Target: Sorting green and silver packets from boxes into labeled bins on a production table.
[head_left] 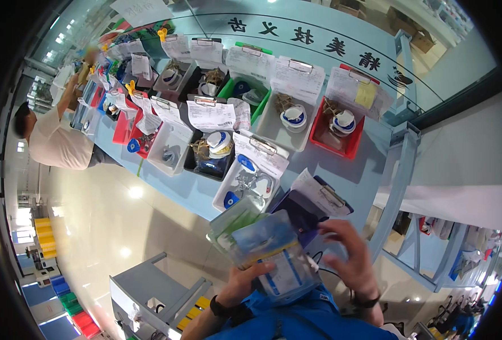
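My left hand [245,283] is closed on several flat, clear plastic packages [265,229], held in front of my body. One shows a blue and white printed label, and a green-tinted one lies behind it. My right hand [350,258] is raised to the right of the packages, its fingers spread and apart from them. Just beyond stands a dark purple bin [289,207] with a clipboard [330,197] of papers on it. Beside that bin, a white bin [219,199] holds clear plastic packaging and blue-topped pieces.
Rows of colored bins with clipped papers cover the blue table [370,161]; the red bin [350,148] is at the right end. A glass panel [296,34] rises behind. A person [58,139] is at the far left. A grey cart [143,286] stands at lower left.
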`<state>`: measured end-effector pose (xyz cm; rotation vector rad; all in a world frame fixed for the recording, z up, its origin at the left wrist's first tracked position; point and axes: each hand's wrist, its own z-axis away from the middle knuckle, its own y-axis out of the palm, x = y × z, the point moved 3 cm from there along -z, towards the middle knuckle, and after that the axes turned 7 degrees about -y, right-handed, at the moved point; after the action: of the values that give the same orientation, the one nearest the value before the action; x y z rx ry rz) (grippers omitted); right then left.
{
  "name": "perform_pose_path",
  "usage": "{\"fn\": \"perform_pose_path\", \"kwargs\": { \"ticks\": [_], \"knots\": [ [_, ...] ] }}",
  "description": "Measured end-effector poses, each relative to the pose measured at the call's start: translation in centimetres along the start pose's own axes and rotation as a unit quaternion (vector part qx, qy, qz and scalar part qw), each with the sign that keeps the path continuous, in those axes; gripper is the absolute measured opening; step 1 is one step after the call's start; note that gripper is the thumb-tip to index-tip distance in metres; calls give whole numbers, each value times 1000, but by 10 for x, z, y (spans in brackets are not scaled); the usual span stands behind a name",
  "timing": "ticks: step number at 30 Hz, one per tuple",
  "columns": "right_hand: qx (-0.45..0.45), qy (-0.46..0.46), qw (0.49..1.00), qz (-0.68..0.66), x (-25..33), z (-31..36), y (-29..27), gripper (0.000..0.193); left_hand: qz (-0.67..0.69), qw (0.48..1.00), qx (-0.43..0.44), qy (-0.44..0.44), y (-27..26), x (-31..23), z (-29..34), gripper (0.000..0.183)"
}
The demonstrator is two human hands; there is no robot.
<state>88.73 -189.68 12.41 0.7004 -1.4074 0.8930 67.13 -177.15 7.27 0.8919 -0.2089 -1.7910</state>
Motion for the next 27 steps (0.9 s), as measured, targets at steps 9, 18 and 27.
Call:
{"fn": "perform_pose_path", "kwargs": {
  "ticks": [9, 18, 27],
  "knots": [
    [-1, 48, 998, 36, 28, -36, 118, 59, 12, 983, 162, -90, -57, -70, 0, 89],
    [-70, 39, 992, 92, 67, -108, 223, 52, 66, 964, 247, -78, -131, -179, -7, 81],
    [-203, 66, 977, 27, 88, -137, 266, 45, 34, 973, 227, -17, -157, -222, -15, 74]
  ]
}}
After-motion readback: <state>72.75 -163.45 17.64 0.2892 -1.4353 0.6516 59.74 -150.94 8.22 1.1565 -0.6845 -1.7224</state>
